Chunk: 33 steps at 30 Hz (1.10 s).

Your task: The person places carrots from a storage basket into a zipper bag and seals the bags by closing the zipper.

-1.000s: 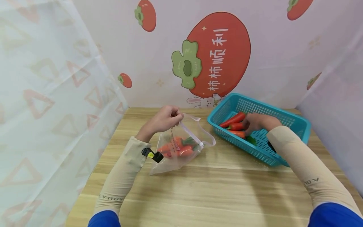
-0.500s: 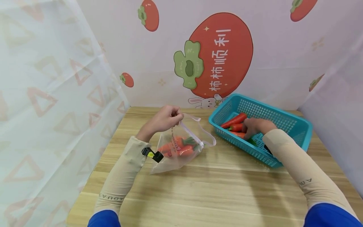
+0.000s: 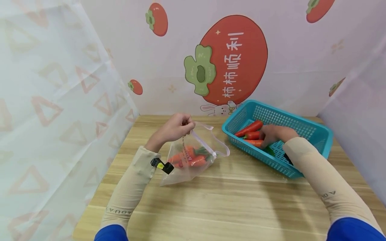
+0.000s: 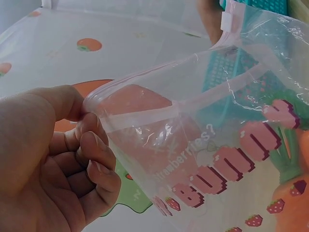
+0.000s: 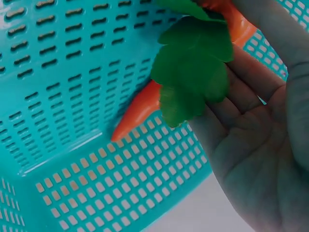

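My left hand (image 3: pixel 178 127) pinches the top corner of a clear slider zip bag (image 3: pixel 181 177) between thumb and forefinger, so the bag's mouth stands up and gapes towards the right. Inside the bag lie orange carrots (image 3: pixel 197 160) with green tops; in the left wrist view one carrot (image 4: pixel 292 203) shows through the printed plastic. Over in the blue basket (image 3: pixel 297 118), my right hand (image 3: pixel 274 133) grips an orange carrot (image 3: pixel 254 143) near its crown. Green leaves (image 5: pixel 193 67) cover part of that grip in the right wrist view, where another orange tip (image 5: pixel 140 108) pokes out below.
Two more red-orange vegetables (image 3: pixel 249 128) lie at the basket's left end. Some dark thing (image 3: pixel 287 158) in the basket is mostly hidden by the right forearm. The wooden table (image 3: pixel 211 207) is bounded by printed cloth walls (image 3: pixel 163 67) at the back and sides.
Inside the basket my right hand has shifted slightly down onto the orange carrot and its leaves. My left hand and the bag have stayed in place.
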Available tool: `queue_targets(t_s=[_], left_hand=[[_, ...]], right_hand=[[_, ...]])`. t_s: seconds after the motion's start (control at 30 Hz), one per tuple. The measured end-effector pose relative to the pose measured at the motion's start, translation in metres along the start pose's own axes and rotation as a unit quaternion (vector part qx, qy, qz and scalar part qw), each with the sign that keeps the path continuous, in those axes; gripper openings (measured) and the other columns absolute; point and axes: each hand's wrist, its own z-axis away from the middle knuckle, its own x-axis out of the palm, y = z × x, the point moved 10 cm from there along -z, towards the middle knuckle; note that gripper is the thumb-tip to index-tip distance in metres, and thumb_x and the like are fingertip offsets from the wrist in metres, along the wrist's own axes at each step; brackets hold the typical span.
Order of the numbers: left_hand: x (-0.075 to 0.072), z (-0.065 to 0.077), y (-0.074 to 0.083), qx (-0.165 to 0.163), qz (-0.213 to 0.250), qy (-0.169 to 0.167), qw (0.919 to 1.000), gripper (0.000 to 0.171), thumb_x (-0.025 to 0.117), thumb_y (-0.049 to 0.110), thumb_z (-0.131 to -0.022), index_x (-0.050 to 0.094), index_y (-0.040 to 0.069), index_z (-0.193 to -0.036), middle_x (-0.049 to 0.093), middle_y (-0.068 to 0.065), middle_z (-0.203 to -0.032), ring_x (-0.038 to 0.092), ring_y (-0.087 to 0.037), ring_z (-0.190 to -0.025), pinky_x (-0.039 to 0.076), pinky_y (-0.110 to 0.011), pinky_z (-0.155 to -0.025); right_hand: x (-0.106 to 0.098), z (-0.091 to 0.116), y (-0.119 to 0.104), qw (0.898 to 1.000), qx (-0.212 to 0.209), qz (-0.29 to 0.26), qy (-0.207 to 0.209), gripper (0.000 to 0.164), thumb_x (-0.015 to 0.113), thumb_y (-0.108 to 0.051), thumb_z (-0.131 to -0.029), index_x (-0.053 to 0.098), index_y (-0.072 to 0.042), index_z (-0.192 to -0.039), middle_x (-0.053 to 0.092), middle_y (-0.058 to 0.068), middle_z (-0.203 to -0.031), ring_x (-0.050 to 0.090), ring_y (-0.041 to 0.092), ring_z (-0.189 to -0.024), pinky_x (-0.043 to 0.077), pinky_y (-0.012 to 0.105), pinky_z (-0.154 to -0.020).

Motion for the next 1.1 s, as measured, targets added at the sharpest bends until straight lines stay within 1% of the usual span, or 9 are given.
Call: queue_targets(t_s=[0.2,0.3,0.43,0.53,0.67,0.8,0.87,0.97,1.1], left_hand=[[-0.005,0.001,-0.003,0.002,-0.004,0.008,1.0,0.025,0.052,0.011,-0.101,0.059,0.01,-0.077,0.056,-0.001,-0.067,0.05,-0.014,-0.054,0.046,-0.025,-0.05],[-0.007,0.001,-0.003,0.0,-0.01,0.012,0.9999,0.024,0.052,0.011,-0.099,0.06,0.01,-0.077,0.056,0.0,-0.067,0.05,-0.014,-0.053,0.046,-0.026,-0.049],[-0.009,0.001,-0.003,-0.006,-0.013,0.016,0.9998,0.023,0.052,0.01,-0.098,0.059,0.01,-0.076,0.055,0.0,-0.066,0.047,-0.013,-0.052,0.042,-0.025,-0.048],[-0.011,0.002,-0.002,-0.006,-0.013,0.021,0.9997,0.023,0.052,0.009,-0.097,0.059,0.01,-0.075,0.055,0.0,-0.065,0.044,-0.013,-0.051,0.038,-0.024,-0.048],[-0.013,0.003,-0.002,-0.004,-0.011,0.025,0.9996,0.024,0.051,0.007,-0.096,0.059,0.01,-0.074,0.054,0.001,-0.064,0.044,-0.013,-0.051,0.037,-0.024,-0.048],[-0.015,0.003,-0.001,0.001,-0.007,0.029,0.9995,0.025,0.05,0.006,-0.095,0.057,0.011,-0.071,0.053,0.001,-0.062,0.042,-0.012,-0.049,0.036,-0.024,-0.047],[-0.017,0.004,0.0,0.002,-0.004,0.034,0.9994,0.026,0.051,0.006,-0.094,0.056,0.01,-0.07,0.052,0.002,-0.061,0.041,-0.011,-0.049,0.034,-0.024,-0.047],[-0.02,0.004,0.0,0.003,-0.002,0.04,0.9992,0.026,0.051,0.006,-0.094,0.056,0.01,-0.069,0.051,0.002,-0.06,0.039,-0.011,-0.048,0.033,-0.023,-0.046],[-0.022,0.004,-0.001,0.001,-0.005,0.044,0.999,0.026,0.052,0.006,-0.095,0.056,0.01,-0.07,0.051,0.003,-0.06,0.04,-0.009,-0.048,0.033,-0.023,-0.046]], right_hand=[[-0.019,0.007,-0.007,0.998,-0.043,-0.002,0.041,0.024,0.081,-0.026,-0.09,0.076,-0.006,-0.103,0.069,0.005,-0.095,0.058,0.021,-0.084,0.052,0.033,-0.071],[-0.025,0.011,-0.009,0.997,-0.061,-0.005,0.054,0.021,0.079,-0.023,-0.091,0.077,-0.006,-0.104,0.07,0.003,-0.094,0.058,0.019,-0.082,0.052,0.033,-0.07],[-0.034,0.02,-0.012,0.994,-0.078,-0.008,0.071,0.018,0.079,-0.023,-0.092,0.078,-0.007,-0.102,0.072,0.002,-0.091,0.059,0.017,-0.078,0.053,0.033,-0.069],[-0.042,0.027,-0.012,0.993,-0.076,-0.01,0.086,0.021,0.081,-0.024,-0.092,0.078,-0.006,-0.102,0.072,0.002,-0.092,0.06,0.017,-0.08,0.054,0.033,-0.07],[-0.051,0.037,-0.01,0.991,-0.079,-0.011,0.104,0.022,0.082,-0.022,-0.09,0.077,-0.004,-0.103,0.072,0.002,-0.092,0.06,0.017,-0.08,0.055,0.033,-0.07],[-0.063,0.047,-0.008,0.99,-0.079,-0.015,0.114,0.026,0.082,-0.022,-0.091,0.077,-0.001,-0.106,0.073,0.003,-0.094,0.061,0.016,-0.081,0.056,0.033,-0.071],[-0.07,0.052,-0.008,0.99,-0.077,-0.012,0.117,0.029,0.082,-0.022,-0.091,0.076,0.0,-0.109,0.074,0.004,-0.096,0.062,0.017,-0.083,0.057,0.034,-0.073],[-0.076,0.059,-0.006,0.99,-0.07,-0.009,0.121,0.033,0.083,-0.025,-0.091,0.076,0.0,-0.111,0.074,0.004,-0.099,0.063,0.018,-0.087,0.058,0.036,-0.077],[-0.082,0.067,-0.006,0.989,-0.066,-0.005,0.133,0.037,0.085,-0.029,-0.089,0.076,-0.001,-0.113,0.074,0.003,-0.099,0.063,0.017,-0.088,0.058,0.035,-0.078]])
